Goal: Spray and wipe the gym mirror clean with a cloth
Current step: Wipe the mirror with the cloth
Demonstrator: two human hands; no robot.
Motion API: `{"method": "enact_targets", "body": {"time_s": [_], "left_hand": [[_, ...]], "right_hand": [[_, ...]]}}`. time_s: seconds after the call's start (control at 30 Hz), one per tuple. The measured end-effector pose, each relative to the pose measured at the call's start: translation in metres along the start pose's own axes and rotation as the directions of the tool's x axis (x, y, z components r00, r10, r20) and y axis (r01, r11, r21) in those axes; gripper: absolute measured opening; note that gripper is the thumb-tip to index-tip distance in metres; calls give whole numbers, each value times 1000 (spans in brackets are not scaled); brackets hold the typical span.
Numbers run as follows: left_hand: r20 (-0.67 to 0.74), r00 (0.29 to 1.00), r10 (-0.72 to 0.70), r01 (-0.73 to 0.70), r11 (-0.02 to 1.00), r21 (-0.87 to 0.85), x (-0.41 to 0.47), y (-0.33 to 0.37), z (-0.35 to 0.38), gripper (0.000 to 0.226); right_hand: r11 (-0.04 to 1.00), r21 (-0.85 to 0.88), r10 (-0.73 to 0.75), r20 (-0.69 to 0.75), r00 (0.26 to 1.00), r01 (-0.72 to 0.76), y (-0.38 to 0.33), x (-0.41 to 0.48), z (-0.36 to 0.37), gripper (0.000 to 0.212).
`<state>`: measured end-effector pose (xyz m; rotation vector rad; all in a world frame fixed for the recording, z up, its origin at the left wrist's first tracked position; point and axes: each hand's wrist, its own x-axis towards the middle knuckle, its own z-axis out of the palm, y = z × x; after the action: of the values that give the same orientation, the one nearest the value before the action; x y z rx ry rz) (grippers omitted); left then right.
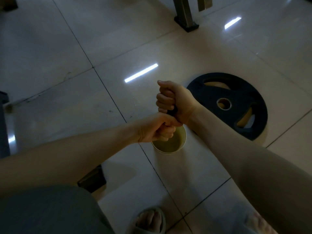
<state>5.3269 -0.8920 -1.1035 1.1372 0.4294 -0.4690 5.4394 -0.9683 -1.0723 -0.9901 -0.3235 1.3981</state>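
no readable text, label or number anywhere in the view

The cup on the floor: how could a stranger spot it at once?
Find the black weight plate lying flat on the tiled floor. Just left of it, beneath the left hand, stands the cup. Unlike the dark, flat plate, it is open-topped and yellowish inside.

Dim glossy tiled floor (118, 39), black weight plate (241, 100), metal post (184, 12)

A black weight plate (244, 95) lies flat on the glossy tiled floor (67, 98), a metal leg (184, 12) well beyond.
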Motion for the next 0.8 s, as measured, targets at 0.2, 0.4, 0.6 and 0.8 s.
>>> {"method": "enact_targets", "body": {"time_s": [0.2,0.4,0.6,0.8], "left_hand": [[-27,998,48,-43,987,156,-4,9,-2,32],[-279,946,164,-52,929,367,2,12,9,29],[-250,965,72,61,871,488,-8,38,2,19],[-298,952,62,126,811,571,-18,71,23,30]], "right_hand": [[986,-139,-115,-180,977,91,-5,-18,3,57],[975,-83,-219,-294,930,204,-14,-33,16,53],[949,-302,-193,-343,919,86,-20,-53,0,16],[778,-593,-142,-485,863,-205,-36,-96,-4,39]]}}
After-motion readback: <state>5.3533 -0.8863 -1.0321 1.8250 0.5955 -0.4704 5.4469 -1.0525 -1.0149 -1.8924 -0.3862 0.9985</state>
